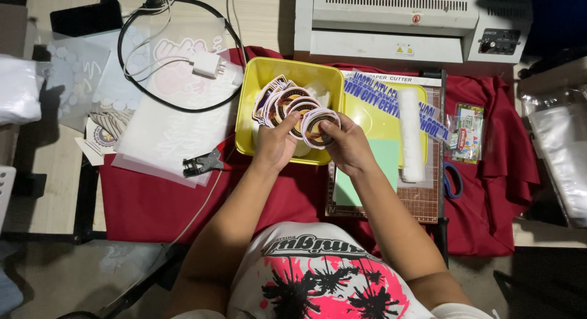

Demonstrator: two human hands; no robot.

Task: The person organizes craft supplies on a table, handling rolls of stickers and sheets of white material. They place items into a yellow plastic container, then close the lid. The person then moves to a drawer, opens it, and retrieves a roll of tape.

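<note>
Here, both hands — left hand (275,144), right hand (347,146) — at yellow tray (260,80) rim.

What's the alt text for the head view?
Seen from above, a person's left hand and right hand hold a round printed sticker over a yellow tray of similar stickers, on a red cloth. A paper cutter lies right, a laminator beyond.

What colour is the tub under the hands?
Yellow: the tub, holding round stickers, shows best in the head view.
</note>
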